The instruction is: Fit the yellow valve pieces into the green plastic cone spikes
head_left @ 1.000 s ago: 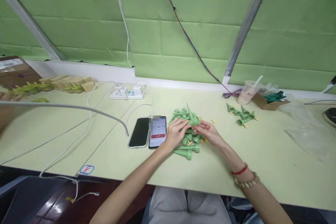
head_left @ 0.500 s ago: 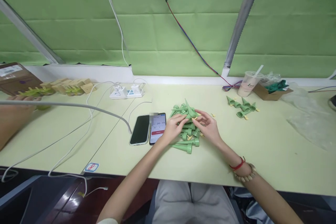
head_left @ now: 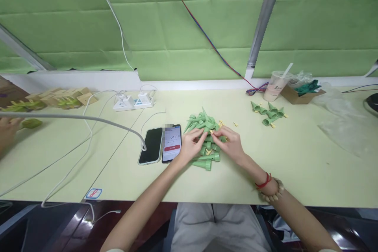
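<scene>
Phones (head_left: pixel 153 141) lie side by side on the table (head_left: pixel 236 185), just left of the person's left hand (head_left: pixel 191 143). That hand's thumb and fingertips are drawn together on a green cone (head_left: pixel 207 121), the exact contact partly hidden. The cone sits between both hands, over the pile (head_left: pixel 211 157) of other cones; its long axis runs away from the person, narrow end toward the blind (head_left: pixel 189 63) and leaning slightly left. Its wide end lies nearer the right hand (head_left: pixel 229 143), which pinches a small yellow peg (head_left: pixel 212 132) just beside that end; whether they touch cannot be told. Farther right, well apart, lie more cones (head_left: pixel 271 114) with pegs, then a cup (head_left: pixel 276 86).
</scene>
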